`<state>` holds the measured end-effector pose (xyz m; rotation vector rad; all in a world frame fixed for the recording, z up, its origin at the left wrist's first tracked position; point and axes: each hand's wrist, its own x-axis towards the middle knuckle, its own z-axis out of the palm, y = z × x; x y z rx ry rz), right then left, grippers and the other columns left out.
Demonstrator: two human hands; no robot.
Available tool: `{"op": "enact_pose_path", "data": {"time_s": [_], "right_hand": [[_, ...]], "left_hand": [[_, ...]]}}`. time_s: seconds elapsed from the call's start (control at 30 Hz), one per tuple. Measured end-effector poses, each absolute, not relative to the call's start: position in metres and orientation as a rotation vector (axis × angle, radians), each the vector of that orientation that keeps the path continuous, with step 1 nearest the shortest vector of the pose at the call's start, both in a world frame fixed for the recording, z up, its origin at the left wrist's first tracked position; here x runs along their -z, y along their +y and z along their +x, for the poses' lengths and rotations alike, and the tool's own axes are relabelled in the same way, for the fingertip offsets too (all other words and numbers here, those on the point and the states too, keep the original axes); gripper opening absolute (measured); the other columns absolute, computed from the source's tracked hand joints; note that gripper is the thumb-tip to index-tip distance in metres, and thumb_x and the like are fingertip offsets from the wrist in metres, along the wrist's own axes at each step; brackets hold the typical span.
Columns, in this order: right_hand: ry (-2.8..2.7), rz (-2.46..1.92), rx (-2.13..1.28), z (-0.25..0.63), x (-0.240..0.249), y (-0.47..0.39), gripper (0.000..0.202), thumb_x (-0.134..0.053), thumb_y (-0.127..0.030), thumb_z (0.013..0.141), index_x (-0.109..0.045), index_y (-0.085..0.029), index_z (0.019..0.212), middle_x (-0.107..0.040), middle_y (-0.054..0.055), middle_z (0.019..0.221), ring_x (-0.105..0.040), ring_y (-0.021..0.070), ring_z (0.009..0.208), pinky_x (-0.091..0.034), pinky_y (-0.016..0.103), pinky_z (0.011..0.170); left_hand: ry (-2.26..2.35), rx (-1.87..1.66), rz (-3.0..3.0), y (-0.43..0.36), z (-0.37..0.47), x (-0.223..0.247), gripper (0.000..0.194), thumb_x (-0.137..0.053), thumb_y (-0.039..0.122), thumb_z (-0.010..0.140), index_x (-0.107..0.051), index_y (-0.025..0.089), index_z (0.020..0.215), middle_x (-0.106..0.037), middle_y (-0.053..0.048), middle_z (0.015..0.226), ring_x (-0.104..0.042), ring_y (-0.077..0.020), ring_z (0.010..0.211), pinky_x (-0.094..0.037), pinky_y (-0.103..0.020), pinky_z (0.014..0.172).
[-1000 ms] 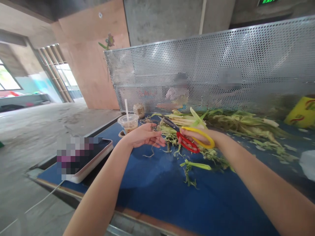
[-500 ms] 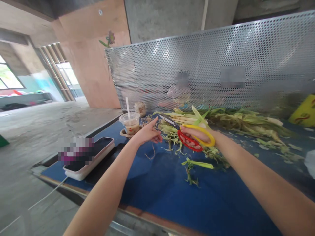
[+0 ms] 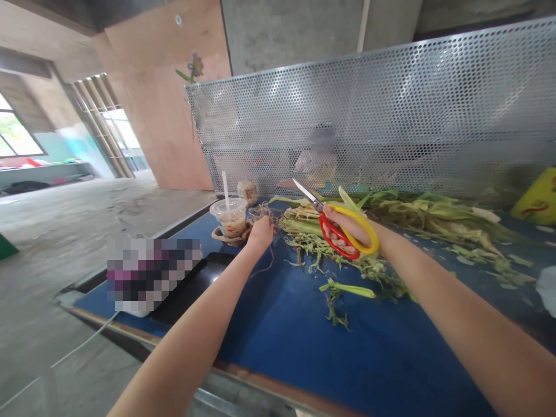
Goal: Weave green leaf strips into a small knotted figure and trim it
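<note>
My right hand (image 3: 343,229) grips scissors (image 3: 319,204), one handle red and the other yellow. Their silver blades look nearly together and point up and to the left, above a pile of green plant stalks (image 3: 304,223). My left hand (image 3: 262,230) reaches to a tangle of brown twine (image 3: 259,212) beside the cup; its fingers curl down onto the twine and are partly hidden. A loose strand trails below that hand. Nearer me, a short cut green stalk (image 3: 354,289) with a withered piece lies on the blue tabletop (image 3: 278,347).
A lidded plastic cup (image 3: 230,217) with a straw sits in a cardboard holder at left, with a ball of twine (image 3: 247,191) behind. A dark tablet (image 3: 195,286) lies close to my left forearm. Husks (image 3: 425,220) spread right, before a perforated metal panel (image 3: 369,116); a person shows in it.
My left hand has gone from pointing fingers to curled fingers, down and left onto the twine. My right hand has tilted the scissors' tips upward, and the blades look closer together.
</note>
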<state>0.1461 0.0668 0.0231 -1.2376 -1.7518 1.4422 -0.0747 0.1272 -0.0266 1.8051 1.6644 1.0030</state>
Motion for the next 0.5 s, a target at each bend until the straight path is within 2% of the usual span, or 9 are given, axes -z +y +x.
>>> {"op": "enact_pose_path", "data": {"time_s": [0.07,0.17,0.27,0.37,0.43,0.5], "right_hand": [[-1.758,-1.236,-1.387,0.145,-0.028,0.059,0.057,-0.031,-0.073,0.077,-0.040,-0.019,0.058,-0.036,-0.006,0.040,-0.030,0.0043,0.030,-0.028,0.018,0.027],[-1.816,-1.304,-1.246,0.149,-0.040,0.045,0.051,-0.042,-0.069,0.075,-0.043,-0.020,0.062,-0.037,-0.007,0.041,-0.031,0.0049,0.029,-0.027,0.019,0.028],[-2.036,-1.395,-0.960,0.162,-0.051,0.034,0.042,-0.046,-0.063,0.077,-0.052,-0.021,0.074,-0.046,-0.004,0.050,-0.040,0.0081,0.035,-0.035,0.023,0.036],[-2.256,-1.392,-0.624,0.179,-0.054,0.027,0.041,-0.048,-0.059,0.077,-0.057,-0.022,0.091,-0.062,0.004,0.077,-0.058,0.0168,0.061,-0.046,0.029,0.053],[-2.327,-1.463,-0.453,0.186,-0.051,0.024,0.046,-0.051,-0.059,0.073,-0.057,-0.022,0.101,-0.063,0.008,0.096,-0.061,0.0222,0.081,-0.048,0.032,0.067],[-2.390,-1.556,-0.334,0.187,-0.046,0.022,0.052,-0.054,-0.060,0.069,-0.057,-0.022,0.105,-0.061,0.009,0.105,-0.059,0.0251,0.092,-0.048,0.033,0.074]], "left_hand": [[1.662,-1.091,1.834,0.125,-0.073,0.025,0.031,-0.052,0.030,0.086,-0.053,0.014,0.112,-0.056,-0.008,0.112,-0.057,-0.0196,0.096,-0.049,-0.041,0.081],[1.551,-1.262,1.889,0.112,-0.068,0.013,0.019,-0.055,0.025,0.083,-0.059,0.014,0.098,-0.064,-0.007,0.097,-0.060,-0.0200,0.095,-0.047,-0.038,0.084],[1.339,-1.408,1.903,0.095,-0.064,-0.007,0.010,-0.053,0.024,0.081,-0.059,0.016,0.083,-0.069,-0.005,0.078,-0.065,-0.0183,0.081,-0.049,-0.028,0.073],[1.155,-1.485,1.853,0.083,-0.064,-0.021,0.019,-0.046,0.032,0.083,-0.056,0.016,0.085,-0.070,-0.007,0.075,-0.064,-0.0151,0.061,-0.045,-0.023,0.050],[1.036,-1.517,1.804,0.078,-0.064,-0.025,0.021,-0.047,0.034,0.083,-0.055,0.015,0.085,-0.070,-0.008,0.076,-0.063,-0.0138,0.059,-0.041,-0.022,0.045],[0.922,-1.529,1.748,0.075,-0.064,-0.026,0.021,-0.051,0.035,0.080,-0.056,0.015,0.083,-0.070,-0.008,0.075,-0.061,-0.0128,0.059,-0.040,-0.021,0.045]]}}
